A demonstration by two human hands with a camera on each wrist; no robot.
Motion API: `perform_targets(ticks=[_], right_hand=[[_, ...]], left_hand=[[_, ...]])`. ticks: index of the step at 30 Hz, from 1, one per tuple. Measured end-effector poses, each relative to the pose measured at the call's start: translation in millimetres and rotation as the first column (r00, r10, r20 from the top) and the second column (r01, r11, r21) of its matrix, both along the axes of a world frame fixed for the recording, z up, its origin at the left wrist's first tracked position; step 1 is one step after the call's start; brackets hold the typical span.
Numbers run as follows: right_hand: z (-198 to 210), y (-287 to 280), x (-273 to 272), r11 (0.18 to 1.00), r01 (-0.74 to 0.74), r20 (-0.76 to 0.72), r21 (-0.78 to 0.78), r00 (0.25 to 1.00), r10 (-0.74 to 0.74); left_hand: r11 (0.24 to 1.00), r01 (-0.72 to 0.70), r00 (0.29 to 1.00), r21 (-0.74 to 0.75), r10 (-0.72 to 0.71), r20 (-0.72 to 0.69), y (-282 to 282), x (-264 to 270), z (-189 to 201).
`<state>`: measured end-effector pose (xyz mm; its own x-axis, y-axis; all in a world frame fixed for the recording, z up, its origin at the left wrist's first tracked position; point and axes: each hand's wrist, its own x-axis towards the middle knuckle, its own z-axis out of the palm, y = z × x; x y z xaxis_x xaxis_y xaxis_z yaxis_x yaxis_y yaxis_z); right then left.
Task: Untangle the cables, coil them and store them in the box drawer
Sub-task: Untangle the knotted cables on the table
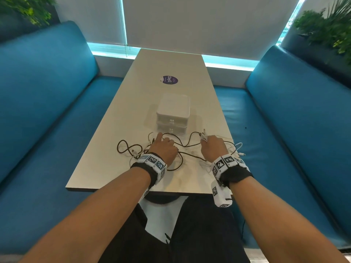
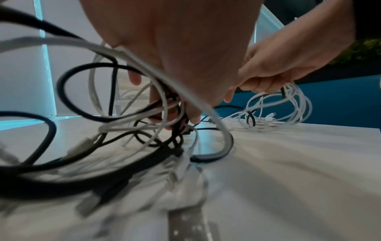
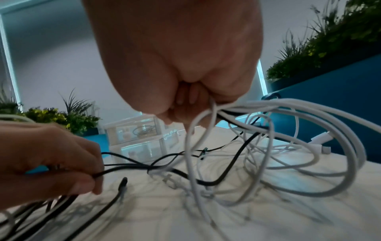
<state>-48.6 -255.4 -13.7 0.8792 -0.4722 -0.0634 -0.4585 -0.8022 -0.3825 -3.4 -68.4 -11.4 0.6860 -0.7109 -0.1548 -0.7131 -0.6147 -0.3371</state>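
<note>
A tangle of black cable (image 1: 187, 146) and white cables (image 1: 238, 145) lies on the pale table (image 1: 106, 168), in front of a white two-drawer box (image 1: 172, 109). My left hand (image 1: 163, 141) is down in the left part of the tangle. In the right wrist view the left hand (image 3: 88, 181) pinches a black cable (image 3: 115, 169) between thumb and fingers. My right hand (image 1: 209, 143) grips a bunch of white cables (image 3: 189, 156) in a closed fist (image 3: 191, 104), lifted a little off the table. Both drawers of the box (image 3: 136, 130) look closed.
A round purple sticker (image 1: 169, 80) sits on the table beyond the box. Blue bench seats (image 1: 47, 111) flank the table on both sides. Plants (image 1: 326, 29) stand behind the right bench. Loose connector ends (image 3: 321, 138) lie near the table's right edge.
</note>
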Motion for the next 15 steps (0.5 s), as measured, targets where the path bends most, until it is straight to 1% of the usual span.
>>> perform_targets(ticks=[3, 6, 8, 10, 12, 15], right_hand=[[5.7, 8.0, -2.6, 0.999, -0.031, 0.116, -0.009, 0.993, 0.032], [11.2, 24.5, -9.1, 0.987, -0.155, 0.196, 0.027, 0.969, 0.147], [7.8, 34.9, -10.5, 0.966, -0.251, 0.152, 0.058, 0.959, 0.24], [0.8, 41.7, -10.1, 0.953, -0.294, 0.059, 0.068, 0.955, 0.29], [-4.8, 43.9, -10.5, 0.958, -0.271, -0.001, 0.096, 0.962, 0.273], [-6.0, 41.7, -10.6, 0.961, -0.258, 0.009, 0.097, 0.966, 0.259]], left_hand=[[0.999, 0.019, 1.0, -0.035, -0.019, -0.002, -5.2, 2.3, 0.7], [0.999, 0.011, 1.0, -0.048, -0.012, -0.014, -9.2, 2.8, -0.5], [0.999, 0.005, 1.0, -0.051, -0.005, -0.005, -10.8, 1.0, -2.2], [0.997, -0.013, 1.0, -0.072, 0.013, -0.001, -12.6, -1.2, -4.3], [0.996, -0.027, 1.0, -0.085, 0.027, 0.001, -13.0, -3.0, -5.8], [0.992, 0.005, 0.999, -0.124, 0.0, 0.044, -9.6, -2.3, -5.9]])
